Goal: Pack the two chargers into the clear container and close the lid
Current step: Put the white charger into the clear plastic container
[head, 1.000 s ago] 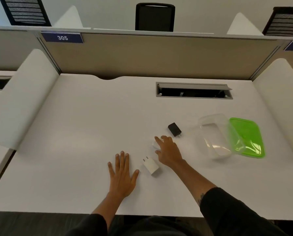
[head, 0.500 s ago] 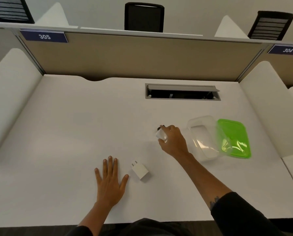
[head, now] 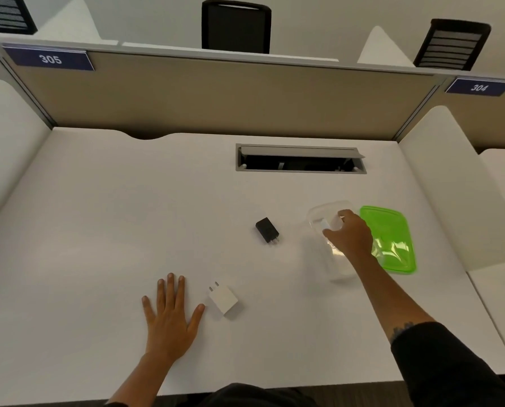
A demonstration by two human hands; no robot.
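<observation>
A clear container (head: 340, 270) stands on the white desk at the right, and its green lid (head: 392, 239) lies beside it, partly under its right edge. My right hand (head: 352, 235) hovers over the container's open top, pinching a small white charger (head: 330, 223) between fingers and thumb. A black charger (head: 267, 230) lies on the desk left of the container, prongs toward me. A second white charger (head: 223, 299) lies next to my left hand (head: 169, 315), which rests flat with fingers spread and holds nothing.
A cable slot (head: 300, 158) with a raised flap is cut into the desk behind the container. White side dividers (head: 456, 183) and a tan back panel (head: 216, 95) enclose the desk. Chairs stand beyond the panel.
My right hand lifted a small white charger from the desk middle and carried it right, over the clear container. The black charger is uncovered again. My left hand stayed flat.
</observation>
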